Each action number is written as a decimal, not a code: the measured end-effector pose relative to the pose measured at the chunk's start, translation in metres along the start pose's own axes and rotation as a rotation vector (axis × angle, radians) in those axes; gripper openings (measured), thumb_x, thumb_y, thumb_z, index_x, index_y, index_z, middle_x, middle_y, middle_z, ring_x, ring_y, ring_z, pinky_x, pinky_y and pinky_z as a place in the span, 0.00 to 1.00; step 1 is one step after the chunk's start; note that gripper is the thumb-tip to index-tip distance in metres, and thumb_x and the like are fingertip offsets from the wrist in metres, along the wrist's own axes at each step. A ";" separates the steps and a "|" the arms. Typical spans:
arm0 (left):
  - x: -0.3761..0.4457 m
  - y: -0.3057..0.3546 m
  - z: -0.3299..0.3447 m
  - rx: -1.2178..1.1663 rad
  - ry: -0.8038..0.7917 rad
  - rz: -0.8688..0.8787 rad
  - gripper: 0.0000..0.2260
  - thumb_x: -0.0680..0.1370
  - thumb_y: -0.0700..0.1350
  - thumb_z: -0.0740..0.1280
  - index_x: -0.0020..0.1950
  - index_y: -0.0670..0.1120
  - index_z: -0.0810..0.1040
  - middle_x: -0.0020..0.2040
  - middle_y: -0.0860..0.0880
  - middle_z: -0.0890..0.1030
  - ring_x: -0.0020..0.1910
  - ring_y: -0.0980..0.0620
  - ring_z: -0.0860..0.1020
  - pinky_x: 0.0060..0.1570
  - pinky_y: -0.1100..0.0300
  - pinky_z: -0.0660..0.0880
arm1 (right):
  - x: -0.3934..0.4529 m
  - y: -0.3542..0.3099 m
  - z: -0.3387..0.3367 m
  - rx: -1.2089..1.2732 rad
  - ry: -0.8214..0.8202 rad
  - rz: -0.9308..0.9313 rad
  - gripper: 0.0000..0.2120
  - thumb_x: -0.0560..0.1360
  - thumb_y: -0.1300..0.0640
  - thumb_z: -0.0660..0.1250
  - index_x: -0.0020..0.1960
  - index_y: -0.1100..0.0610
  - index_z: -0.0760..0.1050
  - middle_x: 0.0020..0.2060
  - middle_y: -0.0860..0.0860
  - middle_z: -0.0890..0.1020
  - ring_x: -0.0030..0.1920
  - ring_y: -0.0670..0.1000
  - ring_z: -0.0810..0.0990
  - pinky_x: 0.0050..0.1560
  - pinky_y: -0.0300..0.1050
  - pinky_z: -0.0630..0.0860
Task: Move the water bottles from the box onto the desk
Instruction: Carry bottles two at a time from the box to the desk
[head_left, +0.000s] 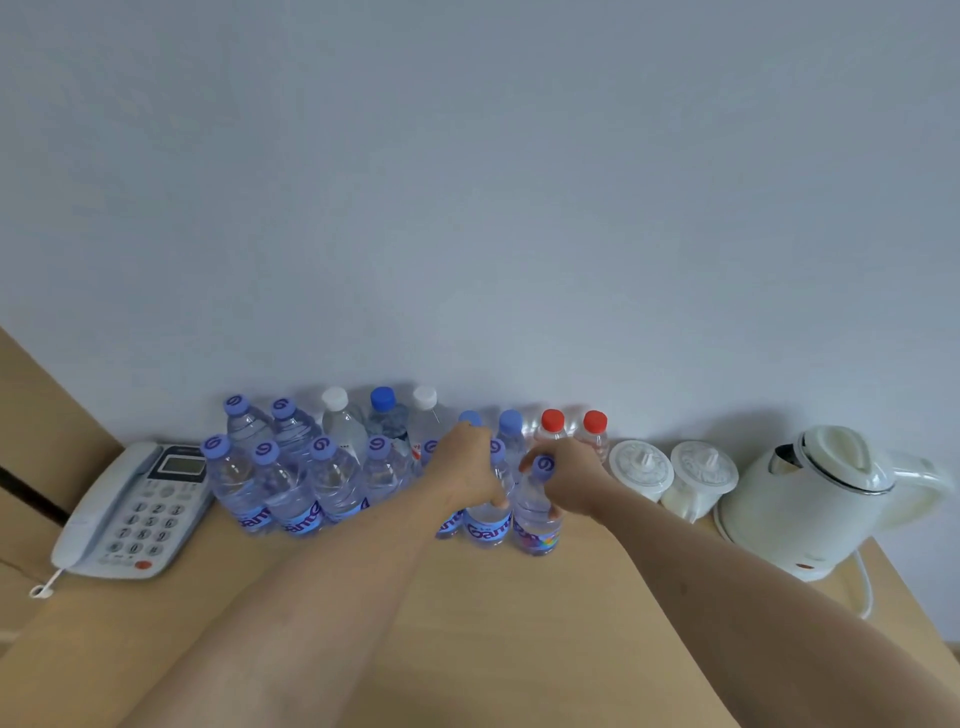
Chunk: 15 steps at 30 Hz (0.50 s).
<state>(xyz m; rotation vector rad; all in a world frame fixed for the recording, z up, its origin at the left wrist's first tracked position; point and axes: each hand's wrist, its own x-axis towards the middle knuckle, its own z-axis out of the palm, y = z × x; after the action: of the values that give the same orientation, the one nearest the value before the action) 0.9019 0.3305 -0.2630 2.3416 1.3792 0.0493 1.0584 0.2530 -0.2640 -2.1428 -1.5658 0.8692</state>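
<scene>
Many clear plastic purple-capped water bottles (291, 483) already stand on the tan wooden desk (467, 623); my left hand (470, 467) and right hand (563, 475) each grip one more; box unseen.

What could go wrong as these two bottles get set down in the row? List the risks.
1. The left hand and right hand each grip a purple-capped bottle in a tightly packed row; a nudge could topple neighbours like dominoes.
2. The red-capped bottles stand right behind the right hand, and a knuckle could tip them.
3. A falling bottle might roll into the lidded cups beside the kettle.
</scene>
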 end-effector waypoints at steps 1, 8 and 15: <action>0.001 0.000 0.002 0.015 0.009 -0.004 0.27 0.60 0.46 0.85 0.38 0.48 0.65 0.45 0.48 0.70 0.40 0.48 0.74 0.29 0.58 0.64 | 0.001 0.001 -0.001 0.008 0.004 0.003 0.26 0.69 0.78 0.62 0.56 0.56 0.83 0.43 0.47 0.77 0.40 0.50 0.79 0.24 0.38 0.75; 0.002 0.003 0.013 0.104 0.094 0.083 0.21 0.67 0.40 0.78 0.48 0.46 0.67 0.47 0.48 0.68 0.41 0.45 0.74 0.32 0.57 0.64 | 0.009 -0.012 -0.015 -0.262 -0.108 -0.037 0.20 0.69 0.60 0.78 0.60 0.56 0.79 0.55 0.53 0.81 0.48 0.52 0.79 0.43 0.46 0.78; 0.004 0.001 0.010 0.185 0.135 0.103 0.15 0.70 0.34 0.73 0.51 0.42 0.71 0.53 0.42 0.75 0.43 0.45 0.73 0.36 0.54 0.66 | 0.013 -0.021 -0.016 -0.379 0.034 0.027 0.16 0.67 0.52 0.81 0.44 0.58 0.77 0.41 0.52 0.79 0.41 0.52 0.79 0.37 0.43 0.72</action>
<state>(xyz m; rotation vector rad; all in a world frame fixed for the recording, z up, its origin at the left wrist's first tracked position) 0.9076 0.3297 -0.2726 2.6043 1.3765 0.1159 1.0562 0.2737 -0.2427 -2.4220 -1.8055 0.5732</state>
